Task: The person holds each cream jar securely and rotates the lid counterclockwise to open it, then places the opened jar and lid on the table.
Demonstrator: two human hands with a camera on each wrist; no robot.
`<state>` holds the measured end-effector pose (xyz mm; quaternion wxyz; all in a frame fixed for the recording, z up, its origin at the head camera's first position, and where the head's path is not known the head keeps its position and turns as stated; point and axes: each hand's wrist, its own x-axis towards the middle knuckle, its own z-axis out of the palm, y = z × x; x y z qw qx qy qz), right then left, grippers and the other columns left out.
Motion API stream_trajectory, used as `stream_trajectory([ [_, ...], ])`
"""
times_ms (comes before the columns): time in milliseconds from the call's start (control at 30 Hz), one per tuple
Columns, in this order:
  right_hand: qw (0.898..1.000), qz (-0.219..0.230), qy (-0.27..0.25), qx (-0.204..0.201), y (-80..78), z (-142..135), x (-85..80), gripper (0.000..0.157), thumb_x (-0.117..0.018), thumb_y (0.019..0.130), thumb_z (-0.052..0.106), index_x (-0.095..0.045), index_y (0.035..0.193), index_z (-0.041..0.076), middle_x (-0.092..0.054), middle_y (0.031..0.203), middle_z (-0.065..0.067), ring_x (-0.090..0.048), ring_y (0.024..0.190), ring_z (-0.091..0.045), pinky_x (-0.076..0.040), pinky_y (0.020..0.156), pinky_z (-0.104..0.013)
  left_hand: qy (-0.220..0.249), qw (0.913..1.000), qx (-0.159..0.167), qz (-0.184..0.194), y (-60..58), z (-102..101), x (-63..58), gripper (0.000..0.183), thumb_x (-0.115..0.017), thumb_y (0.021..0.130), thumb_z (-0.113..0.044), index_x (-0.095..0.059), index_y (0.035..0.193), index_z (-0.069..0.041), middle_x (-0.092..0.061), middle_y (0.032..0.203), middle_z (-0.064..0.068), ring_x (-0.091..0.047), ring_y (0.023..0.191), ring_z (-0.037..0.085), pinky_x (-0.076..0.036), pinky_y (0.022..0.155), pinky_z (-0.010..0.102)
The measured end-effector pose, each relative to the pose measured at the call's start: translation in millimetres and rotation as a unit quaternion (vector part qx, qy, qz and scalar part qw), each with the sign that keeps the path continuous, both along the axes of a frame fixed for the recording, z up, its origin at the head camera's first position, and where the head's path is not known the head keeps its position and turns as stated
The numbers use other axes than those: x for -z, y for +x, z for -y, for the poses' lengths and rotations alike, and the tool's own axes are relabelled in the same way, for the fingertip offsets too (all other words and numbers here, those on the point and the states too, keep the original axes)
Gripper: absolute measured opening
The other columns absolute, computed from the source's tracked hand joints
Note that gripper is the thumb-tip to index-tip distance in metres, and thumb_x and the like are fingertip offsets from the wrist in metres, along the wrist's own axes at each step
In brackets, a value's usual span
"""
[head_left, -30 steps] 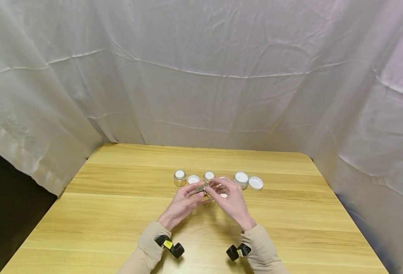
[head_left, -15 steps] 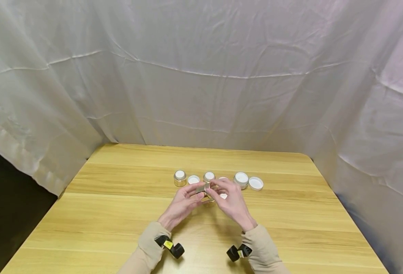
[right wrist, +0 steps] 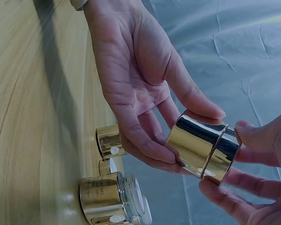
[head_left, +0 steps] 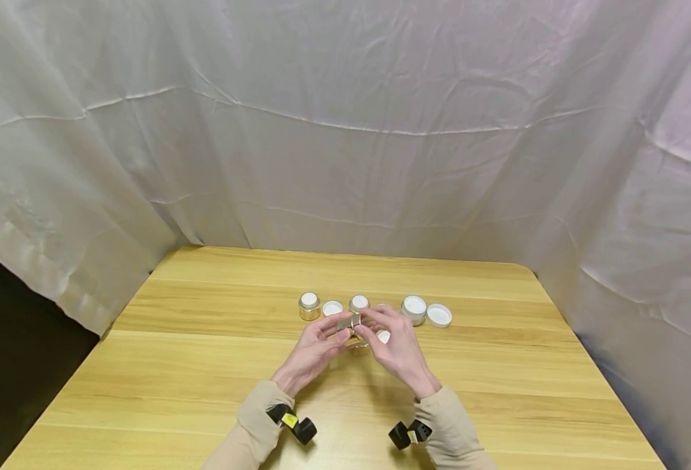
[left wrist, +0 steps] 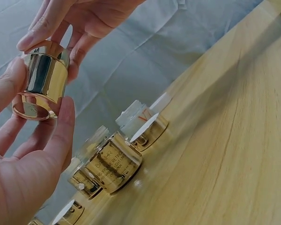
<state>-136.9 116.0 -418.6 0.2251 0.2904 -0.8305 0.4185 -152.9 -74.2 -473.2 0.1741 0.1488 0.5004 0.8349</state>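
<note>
Above the table both hands hold one gold cosmetic cream jar [right wrist: 194, 145], tilted on its side, with a seam where its two gold sections meet. My left hand [head_left: 316, 346] pinches the wider section between thumb and fingers. My right hand [head_left: 397, 339] has its thumb and fingertips around the narrower end, as the right wrist view shows. In the left wrist view, the jar [left wrist: 44, 75] shows a shiny round end face, with the left fingers [left wrist: 61, 126] curled beneath. Just below the hands stands a printed gold jar [left wrist: 112, 161] with a clear upper part.
Behind the hands, a row on the wooden table [head_left: 204, 365] holds a gold jar [head_left: 308, 307], an upturned lid [head_left: 332, 308], another jar [head_left: 359, 302], a larger jar [head_left: 414, 309] and a wide white-lined lid [head_left: 439, 315]. Grey cloth [head_left: 345, 163] hangs around the back and sides.
The right thumb and fingers have shifted slightly on the end of the jar, and more of its gold surface shows between the hands. Both arms stay nearly in place.
</note>
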Motion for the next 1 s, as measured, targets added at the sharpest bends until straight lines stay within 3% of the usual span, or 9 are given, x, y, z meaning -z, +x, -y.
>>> stream_trajectory([
  [233,1.0,-0.024,0.01,-0.002,-0.6,-1.4,-0.3,0.031,-0.077,0.087,0.008,-0.072,0.116,0.0,-0.074,0.108,-0.014,-0.073,0.082,-0.019,-0.063,0.075,-0.037,0.02,0.9998,-0.01,0.001,0.9,-0.5,-1.6,0.03,-0.065,0.096,-0.008,-0.065,0.122,-0.022,-0.065,0.122,-0.003,-0.066,0.108,0.009,-0.057,0.099,0.025],
  [400,1.0,0.015,0.009,0.017,1.0,-0.8,-0.3,0.036,-0.073,0.091,0.017,-0.069,0.125,0.005,-0.072,0.113,-0.012,-0.073,0.085,-0.019,-0.06,0.083,-0.04,0.019,0.9998,-0.012,-0.001,1.7,0.2,-1.5,0.033,-0.065,0.095,-0.004,-0.065,0.124,-0.02,-0.066,0.121,-0.003,-0.067,0.109,0.009,-0.056,0.101,0.025],
  [600,0.997,0.064,-0.028,0.045,1.8,1.6,0.8,0.031,-0.073,0.091,0.02,-0.07,0.117,0.002,-0.071,0.113,-0.015,-0.072,0.078,-0.021,-0.062,0.072,-0.033,0.012,0.9998,-0.013,-0.001,1.7,0.4,0.0,0.037,-0.067,0.093,-0.002,-0.063,0.128,-0.015,-0.066,0.122,-0.003,-0.067,0.108,0.009,-0.056,0.101,0.023],
  [767,0.994,0.095,-0.051,0.024,1.2,0.8,0.6,0.025,-0.074,0.09,0.014,-0.072,0.112,0.002,-0.071,0.108,-0.014,-0.072,0.08,-0.023,-0.064,0.072,-0.027,0.012,0.9998,-0.013,-0.003,2.0,0.5,-0.1,0.037,-0.068,0.092,-0.002,-0.063,0.127,-0.013,-0.065,0.122,-0.002,-0.066,0.11,0.01,-0.056,0.102,0.023],
  [1000,0.993,0.098,-0.056,-0.029,-1.0,-4.1,-0.7,0.028,-0.072,0.088,0.004,-0.07,0.116,0.001,-0.07,0.109,-0.015,-0.07,0.091,-0.029,-0.064,0.085,-0.042,0.018,0.9997,-0.016,0.002,1.8,0.5,-0.9,0.036,-0.067,0.092,0.0,-0.065,0.124,-0.016,-0.064,0.123,-0.001,-0.066,0.11,0.01,-0.057,0.101,0.023],
])
